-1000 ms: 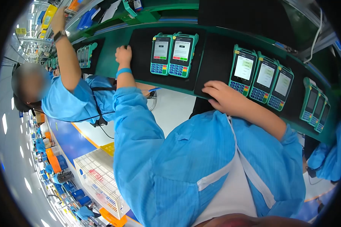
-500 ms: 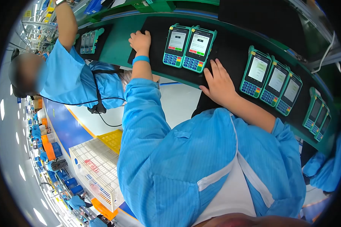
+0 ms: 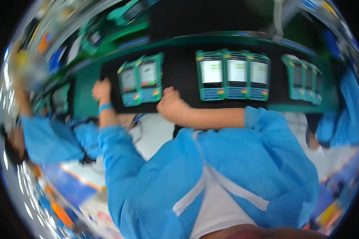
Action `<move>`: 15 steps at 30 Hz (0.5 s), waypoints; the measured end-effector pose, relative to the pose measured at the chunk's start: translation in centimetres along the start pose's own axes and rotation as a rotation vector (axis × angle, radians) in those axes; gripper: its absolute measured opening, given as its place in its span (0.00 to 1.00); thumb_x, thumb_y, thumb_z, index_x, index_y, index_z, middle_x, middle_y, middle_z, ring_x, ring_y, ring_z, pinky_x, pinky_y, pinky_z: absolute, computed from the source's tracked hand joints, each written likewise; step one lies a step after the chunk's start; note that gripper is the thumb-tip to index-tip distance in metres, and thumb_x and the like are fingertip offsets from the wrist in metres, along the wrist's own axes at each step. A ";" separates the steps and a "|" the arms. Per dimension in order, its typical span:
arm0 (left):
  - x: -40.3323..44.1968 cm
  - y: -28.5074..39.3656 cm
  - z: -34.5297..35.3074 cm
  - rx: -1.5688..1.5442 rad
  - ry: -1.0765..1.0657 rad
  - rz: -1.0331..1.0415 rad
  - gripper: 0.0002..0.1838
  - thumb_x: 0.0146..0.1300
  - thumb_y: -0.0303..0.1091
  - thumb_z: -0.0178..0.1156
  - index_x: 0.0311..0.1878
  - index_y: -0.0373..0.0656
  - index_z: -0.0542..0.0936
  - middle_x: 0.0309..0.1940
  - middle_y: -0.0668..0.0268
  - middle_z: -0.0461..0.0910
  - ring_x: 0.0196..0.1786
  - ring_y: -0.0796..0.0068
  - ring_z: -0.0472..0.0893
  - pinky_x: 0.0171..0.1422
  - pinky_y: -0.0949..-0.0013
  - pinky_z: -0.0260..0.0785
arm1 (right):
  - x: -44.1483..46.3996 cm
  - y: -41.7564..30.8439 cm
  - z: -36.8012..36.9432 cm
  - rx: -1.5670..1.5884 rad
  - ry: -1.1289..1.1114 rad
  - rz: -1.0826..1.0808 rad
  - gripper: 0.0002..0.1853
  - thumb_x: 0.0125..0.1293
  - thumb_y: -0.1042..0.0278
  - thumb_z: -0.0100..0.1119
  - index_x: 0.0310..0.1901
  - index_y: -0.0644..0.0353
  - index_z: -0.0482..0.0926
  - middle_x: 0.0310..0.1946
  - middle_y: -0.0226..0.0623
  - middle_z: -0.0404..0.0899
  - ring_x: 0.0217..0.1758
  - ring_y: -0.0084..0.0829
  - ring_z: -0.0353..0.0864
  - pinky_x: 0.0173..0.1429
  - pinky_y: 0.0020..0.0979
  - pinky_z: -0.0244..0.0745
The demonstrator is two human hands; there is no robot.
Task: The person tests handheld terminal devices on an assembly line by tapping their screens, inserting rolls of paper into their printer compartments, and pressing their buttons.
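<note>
A pair of card payment terminals, one (image 3: 129, 85) at the left and one (image 3: 149, 79) at the right, lies side by side on the black mat (image 3: 179, 59). Both have teal casings, lit screens and blue keys. My left hand (image 3: 102, 91) is at the mat's left edge, beside the pair and apart from it; motion blur hides how its fingers are set. Just right of the pair's lower corner is my right hand (image 3: 172, 105), fingers curled in, with nothing visible in it. Farther right are three more joined-up terminals (image 3: 236, 75) with bright screens.
Another group of terminals (image 3: 303, 81) lies at the bench's right end. The green bench top (image 3: 85, 87) shows left of the mat. A co-worker in a blue smock (image 3: 52, 139) sits at the left, arm raised. Another blue sleeve (image 3: 349, 107) is at the right.
The view has swung, so the bench looks more level and shifted. The right hand's fingers, stretched out before, are now curled. The pair's screens look dimmer. The co-worker's arm remains raised.
</note>
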State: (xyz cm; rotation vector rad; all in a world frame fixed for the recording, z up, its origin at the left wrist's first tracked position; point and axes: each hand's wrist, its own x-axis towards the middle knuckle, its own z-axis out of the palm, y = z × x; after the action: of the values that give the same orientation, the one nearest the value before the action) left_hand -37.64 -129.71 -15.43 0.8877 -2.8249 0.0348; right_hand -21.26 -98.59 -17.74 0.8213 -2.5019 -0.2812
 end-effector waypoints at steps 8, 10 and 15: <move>2.0 -1.8 4.9 0.036 0.050 0.086 0.34 0.57 0.63 0.52 0.48 0.39 0.75 0.47 0.42 0.74 0.51 0.39 0.73 0.51 0.44 0.69 | -0.6 2.6 -1.8 0.375 -0.005 -0.125 0.17 0.50 0.69 0.54 0.36 0.78 0.77 0.38 0.70 0.77 0.45 0.59 0.80 0.42 0.44 0.80; 1.6 -1.8 4.4 0.009 0.048 0.116 0.35 0.56 0.64 0.53 0.48 0.37 0.74 0.48 0.40 0.72 0.52 0.39 0.71 0.52 0.45 0.68 | -0.6 2.6 -1.8 0.421 -0.002 -0.095 0.18 0.51 0.69 0.54 0.39 0.77 0.78 0.40 0.65 0.78 0.46 0.54 0.81 0.47 0.42 0.79; 2.0 -2.5 5.3 -0.061 -0.009 0.224 0.38 0.55 0.65 0.54 0.51 0.35 0.73 0.48 0.39 0.70 0.52 0.38 0.70 0.55 0.45 0.66 | -0.9 2.1 -1.8 0.395 -0.061 -0.005 0.19 0.53 0.67 0.52 0.42 0.74 0.78 0.47 0.60 0.77 0.55 0.50 0.77 0.55 0.39 0.74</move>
State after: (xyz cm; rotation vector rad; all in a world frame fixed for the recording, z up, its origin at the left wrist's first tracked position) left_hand -38.64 -133.31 -20.37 0.5571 -2.9026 -0.0253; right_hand -20.78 -96.45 -15.79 0.9811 -2.6533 0.1988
